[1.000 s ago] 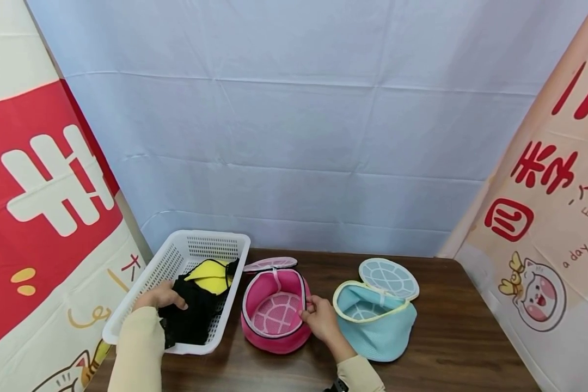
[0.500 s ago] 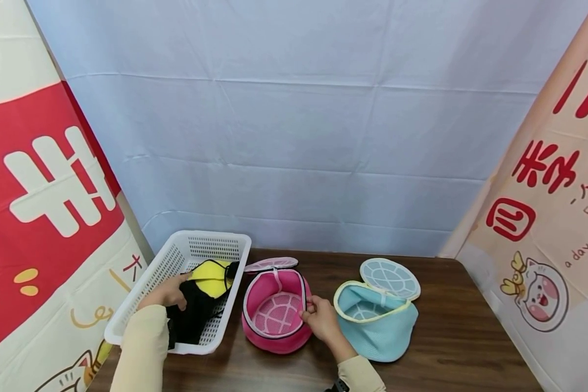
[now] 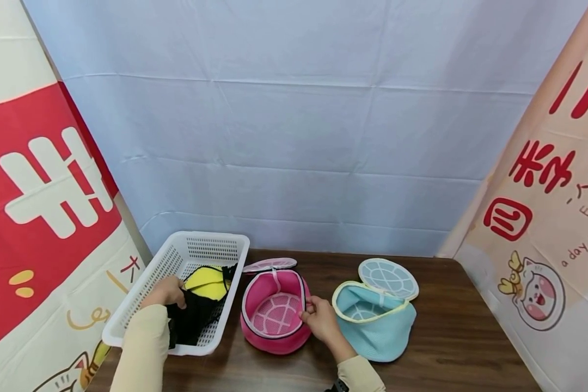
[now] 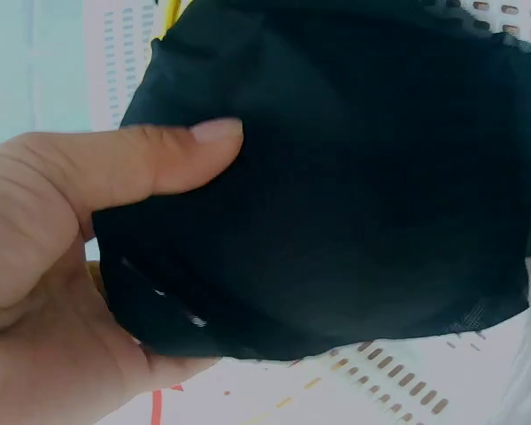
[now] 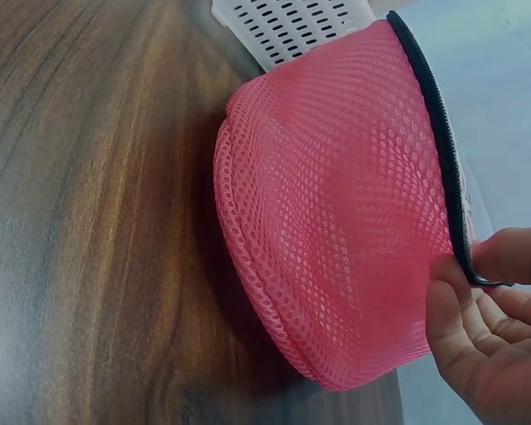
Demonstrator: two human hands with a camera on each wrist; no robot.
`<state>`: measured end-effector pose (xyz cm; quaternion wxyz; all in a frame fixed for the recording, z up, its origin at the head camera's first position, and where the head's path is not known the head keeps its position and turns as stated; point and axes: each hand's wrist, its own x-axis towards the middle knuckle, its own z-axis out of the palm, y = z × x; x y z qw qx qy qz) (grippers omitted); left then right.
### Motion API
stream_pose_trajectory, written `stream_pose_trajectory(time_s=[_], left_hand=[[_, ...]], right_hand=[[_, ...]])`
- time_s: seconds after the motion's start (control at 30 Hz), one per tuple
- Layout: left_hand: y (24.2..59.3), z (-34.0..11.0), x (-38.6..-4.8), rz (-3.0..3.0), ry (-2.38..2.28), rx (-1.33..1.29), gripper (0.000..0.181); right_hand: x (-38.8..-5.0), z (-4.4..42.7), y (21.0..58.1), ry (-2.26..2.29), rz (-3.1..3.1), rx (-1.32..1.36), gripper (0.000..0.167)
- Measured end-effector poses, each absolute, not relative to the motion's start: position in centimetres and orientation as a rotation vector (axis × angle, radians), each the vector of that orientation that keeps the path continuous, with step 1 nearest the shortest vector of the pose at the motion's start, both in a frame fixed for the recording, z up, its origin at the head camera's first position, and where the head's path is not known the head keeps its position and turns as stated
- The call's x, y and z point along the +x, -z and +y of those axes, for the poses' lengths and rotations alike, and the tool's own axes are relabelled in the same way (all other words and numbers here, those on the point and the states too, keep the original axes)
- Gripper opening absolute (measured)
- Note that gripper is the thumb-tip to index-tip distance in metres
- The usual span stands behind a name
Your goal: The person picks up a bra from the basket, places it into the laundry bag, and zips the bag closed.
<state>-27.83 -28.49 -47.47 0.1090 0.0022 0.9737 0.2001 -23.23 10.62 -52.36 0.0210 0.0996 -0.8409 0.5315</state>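
Note:
Inside the white basket (image 3: 169,256), my left hand (image 3: 166,293) grips black fabric (image 3: 196,313). The left wrist view shows the thumb of that hand (image 4: 80,221) across the front of the black fabric (image 4: 336,177), with the other fingers behind it. A yellow piece (image 3: 208,282) lies beside the black fabric. My right hand (image 3: 320,318) pinches the dark-edged rim of a round pink mesh bag (image 3: 276,344), whose lid is folded back. In the right wrist view, thumb and fingers of the right hand (image 5: 496,310) hold the zipper edge of the pink bag (image 5: 336,212).
A light blue mesh bag (image 3: 384,337) with a yellow rim stands right of my right hand, its lid (image 3: 388,276) laid back. The brown wooden table (image 3: 451,326) extends right. A pale blue cloth (image 3: 294,136) hangs behind, with printed cloths at both sides.
My left hand has moved slightly up and back in the basket, and the black fabric and yellow piece have shifted. The right hand stays at the pink bag's rim.

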Motion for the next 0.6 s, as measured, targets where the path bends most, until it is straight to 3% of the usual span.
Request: stream_pose_trajectory(time_s=[0.6], left_hand=[[46.48,-28.67,-27.35,2.855,-0.689,0.252,0.033]], right_hand=[[-23.17,10.63,52.31,-1.630,-2.612,0.299,0.025]])
